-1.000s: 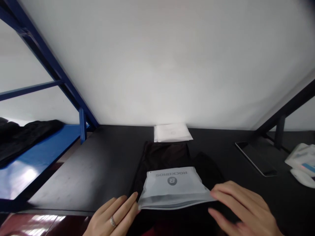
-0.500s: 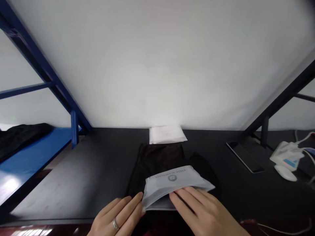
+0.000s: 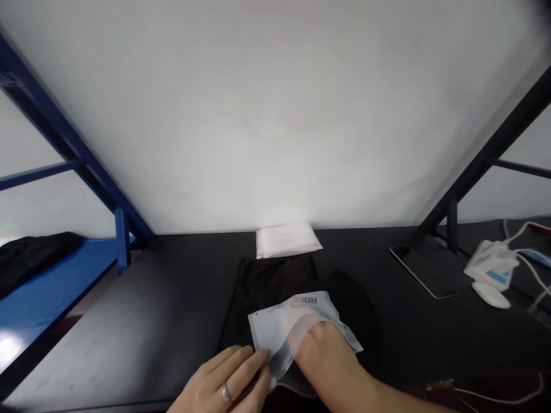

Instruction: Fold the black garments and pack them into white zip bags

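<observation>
While our left hand (image 3: pixel 228 383) pinches the near left corner of the white pouch (image 3: pixel 284 327), our right hand (image 3: pixel 321 344) reaches inside its mouth; we cannot tell whether those covered fingers grip anything. We see the pouch over black cloth (image 3: pixel 275 281) on the black table (image 3: pixel 172 321).

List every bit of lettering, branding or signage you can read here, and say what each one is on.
"RO", upside down, on the pale pouch under the hands; a third letter looks like "C", but the rest is too faint or creased to read.
Pale packet by the wall: a faint round mark, no readable words.
White item with a blue patch, at right: any print is too small and blurred.
</observation>
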A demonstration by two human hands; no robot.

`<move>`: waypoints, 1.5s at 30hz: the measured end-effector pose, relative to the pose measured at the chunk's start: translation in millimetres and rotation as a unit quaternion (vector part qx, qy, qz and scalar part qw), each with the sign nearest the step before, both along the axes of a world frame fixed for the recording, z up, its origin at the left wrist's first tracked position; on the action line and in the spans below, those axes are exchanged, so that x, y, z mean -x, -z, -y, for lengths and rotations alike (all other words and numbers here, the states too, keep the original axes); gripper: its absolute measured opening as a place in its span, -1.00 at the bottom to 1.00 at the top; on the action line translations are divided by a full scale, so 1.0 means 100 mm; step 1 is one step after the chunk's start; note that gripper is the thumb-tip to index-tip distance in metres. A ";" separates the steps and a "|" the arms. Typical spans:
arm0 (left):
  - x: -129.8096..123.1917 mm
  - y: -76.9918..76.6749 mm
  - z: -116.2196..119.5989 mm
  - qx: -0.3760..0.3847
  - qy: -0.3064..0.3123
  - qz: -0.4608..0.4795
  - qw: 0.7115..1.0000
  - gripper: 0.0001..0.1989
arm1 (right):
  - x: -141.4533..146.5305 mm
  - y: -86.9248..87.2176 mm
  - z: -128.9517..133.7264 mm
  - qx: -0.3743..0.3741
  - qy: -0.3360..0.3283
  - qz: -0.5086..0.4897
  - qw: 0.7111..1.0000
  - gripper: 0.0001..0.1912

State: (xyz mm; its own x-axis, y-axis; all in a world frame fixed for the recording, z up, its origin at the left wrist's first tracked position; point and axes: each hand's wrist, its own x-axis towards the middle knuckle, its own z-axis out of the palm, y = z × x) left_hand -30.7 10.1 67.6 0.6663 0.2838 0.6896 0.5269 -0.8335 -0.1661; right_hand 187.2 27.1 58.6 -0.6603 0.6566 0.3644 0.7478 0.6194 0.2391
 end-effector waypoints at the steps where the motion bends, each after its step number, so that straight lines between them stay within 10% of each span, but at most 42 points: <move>1: 0.00 0.01 -0.06 0.001 0.000 -0.002 1.000 -0.69 | -0.01 -0.01 -0.01 -0.005 -0.002 -0.007 1.000 -0.62; 15: 0.00 -0.03 -1.75 0.028 0.018 -0.092 0.995 -0.59 | -0.35 -0.57 -0.08 -0.170 -0.026 -0.149 0.974 -0.60; 24: -0.15 0.21 -2.65 0.179 -0.077 -0.193 0.962 -0.40 | 0.11 0.21 -0.06 -0.084 0.010 -0.076 0.993 -0.67; 32: 0.22 0.06 -2.22 0.203 -0.150 -0.130 0.959 -0.37 | -0.45 0.01 -0.06 0.046 0.017 -0.104 0.993 -0.29; 40: 0.24 0.03 -0.88 0.180 -0.075 0.019 0.981 -0.67 | -0.64 0.14 -0.13 0.188 0.029 -0.161 0.968 -0.20; 45: 0.03 0.09 -0.36 0.263 -0.053 -0.070 0.961 -0.34 | -0.61 0.04 -0.25 0.257 0.029 -0.199 0.945 -0.24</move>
State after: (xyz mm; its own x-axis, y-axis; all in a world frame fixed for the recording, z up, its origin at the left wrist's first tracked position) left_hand -33.7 45.9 58.2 0.6897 0.6405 0.3377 0.6171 -0.7640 0.1886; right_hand 248.2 51.7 55.1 -0.4953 0.8457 0.1987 0.7522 0.5319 -0.3889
